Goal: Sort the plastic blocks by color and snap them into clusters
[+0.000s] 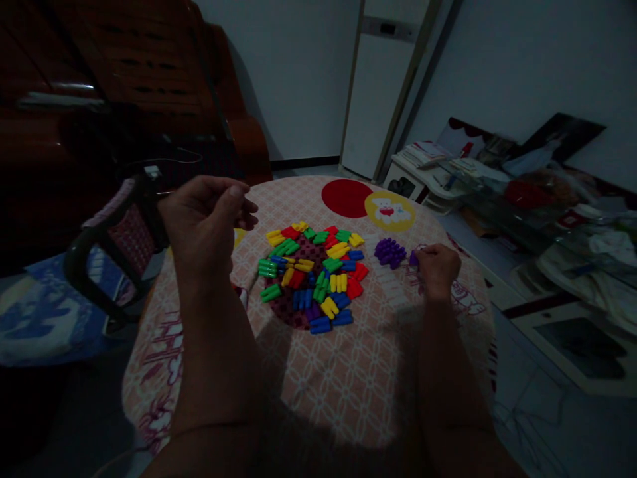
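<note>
My right hand pinches a purple plastic building piece just above the right side of the table. Close to its left lies a cluster of purple pieces. My left hand is raised over the table's left side, with fingers curled and the thumb against them; whatever may be inside is hidden. Between the hands, a loose pile of green, yellow, red and blue pieces spreads over a dark red patterned patch, with a purple piece near the front.
A patterned cloth covers the round table, printed with a red circle and a yellow bear circle. A chair stands at the left. Beyond the right edge is a cluttered low cabinet; a tall white unit stands behind.
</note>
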Motion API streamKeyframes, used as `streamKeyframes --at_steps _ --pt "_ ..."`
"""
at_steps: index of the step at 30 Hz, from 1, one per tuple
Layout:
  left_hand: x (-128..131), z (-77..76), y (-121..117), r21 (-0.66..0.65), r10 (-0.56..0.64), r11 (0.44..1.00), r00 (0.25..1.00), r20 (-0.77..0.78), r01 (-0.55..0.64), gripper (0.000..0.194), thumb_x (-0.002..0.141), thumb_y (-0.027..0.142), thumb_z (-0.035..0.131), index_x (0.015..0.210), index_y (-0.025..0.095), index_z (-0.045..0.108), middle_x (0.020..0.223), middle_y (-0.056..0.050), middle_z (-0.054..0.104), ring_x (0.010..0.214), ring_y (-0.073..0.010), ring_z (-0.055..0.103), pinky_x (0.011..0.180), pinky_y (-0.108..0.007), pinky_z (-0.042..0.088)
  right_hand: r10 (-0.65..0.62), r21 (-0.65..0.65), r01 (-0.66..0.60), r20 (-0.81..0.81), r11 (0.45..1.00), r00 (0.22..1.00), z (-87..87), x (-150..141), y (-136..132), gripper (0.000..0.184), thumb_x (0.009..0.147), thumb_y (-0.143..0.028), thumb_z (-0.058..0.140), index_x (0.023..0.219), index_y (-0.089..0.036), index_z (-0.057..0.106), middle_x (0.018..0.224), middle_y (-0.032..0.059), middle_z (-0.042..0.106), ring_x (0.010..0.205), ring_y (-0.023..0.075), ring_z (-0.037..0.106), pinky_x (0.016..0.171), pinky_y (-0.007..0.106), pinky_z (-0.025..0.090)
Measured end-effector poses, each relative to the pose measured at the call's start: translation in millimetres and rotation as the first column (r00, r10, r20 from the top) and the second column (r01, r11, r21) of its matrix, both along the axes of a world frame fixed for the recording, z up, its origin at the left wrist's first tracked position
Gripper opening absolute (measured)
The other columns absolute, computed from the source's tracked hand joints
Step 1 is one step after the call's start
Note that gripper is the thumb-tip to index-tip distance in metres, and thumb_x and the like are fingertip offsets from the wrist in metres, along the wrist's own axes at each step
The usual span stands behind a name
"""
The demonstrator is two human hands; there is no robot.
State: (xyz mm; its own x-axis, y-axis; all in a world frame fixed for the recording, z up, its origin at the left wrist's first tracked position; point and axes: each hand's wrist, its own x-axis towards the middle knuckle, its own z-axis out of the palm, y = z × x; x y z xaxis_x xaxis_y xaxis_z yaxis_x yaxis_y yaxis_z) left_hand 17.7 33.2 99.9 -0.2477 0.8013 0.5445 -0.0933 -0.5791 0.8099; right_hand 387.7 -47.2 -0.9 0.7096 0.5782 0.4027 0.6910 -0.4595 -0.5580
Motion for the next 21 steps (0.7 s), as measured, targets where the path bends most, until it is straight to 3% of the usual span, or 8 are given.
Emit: streamKeyframes --at_steps 5,9,14,21 --pt "2 -1.4 -1 -0.007 0.008 1.000 0.999 -0.039 -0.008 0.007 0.079 0.012 0.068 0.075 0.014 0.073 0.057 0.001 0.068 0.041 -0.0051 0.055 0.041 -0.013 0.042 -0.019 -0.111 0.027 0.069 0.994 0.997 -17.0 1 6 0.019 0.072 -0.025 0.062 0.079 -0.015 0.076 0.083 0.0165 0.076 0.081 0.0272 0.068 0.077 0.034 0.048" --pt "1 -3.1 0 0.003 -0.010 1.000 0.999 -0.049 0.010 0.007 0.081 0.011 0.068 0.076 0.013 0.073 0.058 0.000 0.068 0.042 -0.0053 0.055 0.041 -0.014 0.042 0.078 -0.142 -0.073 0.026 0.987 0.997 -19.9 2 8 0.027 0.076 -0.030 0.062 0.089 -0.012 0.078 0.084 0.0170 0.076 0.082 0.0274 0.070 0.077 0.034 0.048" --pt "-1 -5.5 3 0.004 -0.021 1.000 0.999 -0.041 0.021 0.006 0.082 0.011 0.068 0.078 0.013 0.073 0.059 0.000 0.068 0.041 -0.0052 0.055 0.041 -0.014 0.041 0.183 -0.135 -0.202 -0.141 0.970 0.973 -21.0 3 6 0.039 0.089 -0.036 0.045 0.072 -0.014 0.072 0.063 0.0130 0.069 0.063 0.0225 0.066 0.065 0.031 0.050" --pt "-1 -3.8 1 0.010 -0.003 1.000 0.999 -0.052 0.003 0.011 0.080 0.010 0.066 0.077 0.015 0.075 0.058 0.002 0.068 0.042 -0.0049 0.056 0.040 -0.013 0.042 0.173 -0.012 -0.209 -0.516 0.978 0.839 -19.8 -6 7 0.026 0.086 -0.033 0.051 0.087 -0.015 0.070 0.054 0.0036 0.062 0.043 0.0195 0.061 0.045 0.029 0.049"
